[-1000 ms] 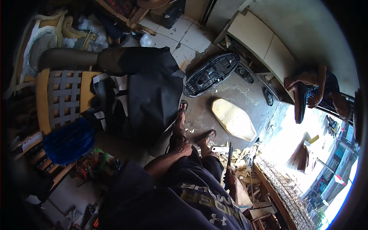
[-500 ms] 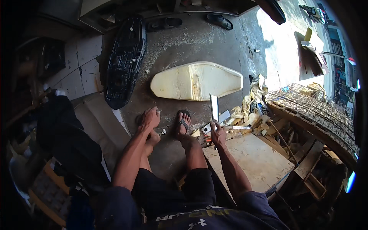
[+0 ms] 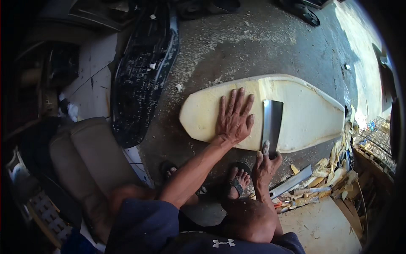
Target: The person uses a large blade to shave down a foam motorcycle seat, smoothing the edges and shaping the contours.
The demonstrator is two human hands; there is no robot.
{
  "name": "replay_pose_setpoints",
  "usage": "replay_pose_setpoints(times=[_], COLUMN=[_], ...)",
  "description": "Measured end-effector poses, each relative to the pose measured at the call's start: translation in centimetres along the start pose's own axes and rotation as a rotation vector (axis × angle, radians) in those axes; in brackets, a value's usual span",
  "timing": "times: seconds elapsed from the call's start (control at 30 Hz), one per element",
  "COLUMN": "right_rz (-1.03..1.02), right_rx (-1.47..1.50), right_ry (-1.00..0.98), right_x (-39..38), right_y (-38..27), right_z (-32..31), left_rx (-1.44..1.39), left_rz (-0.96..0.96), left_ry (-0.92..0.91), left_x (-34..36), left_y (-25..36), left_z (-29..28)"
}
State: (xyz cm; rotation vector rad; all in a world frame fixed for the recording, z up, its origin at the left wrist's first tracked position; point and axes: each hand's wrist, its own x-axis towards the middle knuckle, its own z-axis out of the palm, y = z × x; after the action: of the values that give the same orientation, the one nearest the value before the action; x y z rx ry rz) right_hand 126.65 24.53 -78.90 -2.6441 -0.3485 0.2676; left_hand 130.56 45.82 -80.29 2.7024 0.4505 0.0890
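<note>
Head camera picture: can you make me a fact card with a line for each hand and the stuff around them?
Left hand: open, laid flat on the cream foam piece
Right hand: holding a flat metal blade
Blade's place: over the foam piece, right of the left hand
Left of the foam piece: long black shell
Near its right end: pale scraps
</note>
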Motion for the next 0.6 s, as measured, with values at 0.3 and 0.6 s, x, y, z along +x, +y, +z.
replay_pose_setpoints(times=[0.3, 0.6], right_rz=[-0.119, -0.088], right_rx=[-0.082, 0.094], right_ry=[0.183, -0.018], right_x=[6.7, 21.3], right_y=[4.7, 5.7], right_z=[0.6, 1.6], left_rx=[-0.022, -0.137], left_rz=[-0.036, -0.037], left_ry=[0.278, 0.332], left_x=[3.5, 4.0], left_y=[2.2, 4.0], left_z=[3.0, 5.1])
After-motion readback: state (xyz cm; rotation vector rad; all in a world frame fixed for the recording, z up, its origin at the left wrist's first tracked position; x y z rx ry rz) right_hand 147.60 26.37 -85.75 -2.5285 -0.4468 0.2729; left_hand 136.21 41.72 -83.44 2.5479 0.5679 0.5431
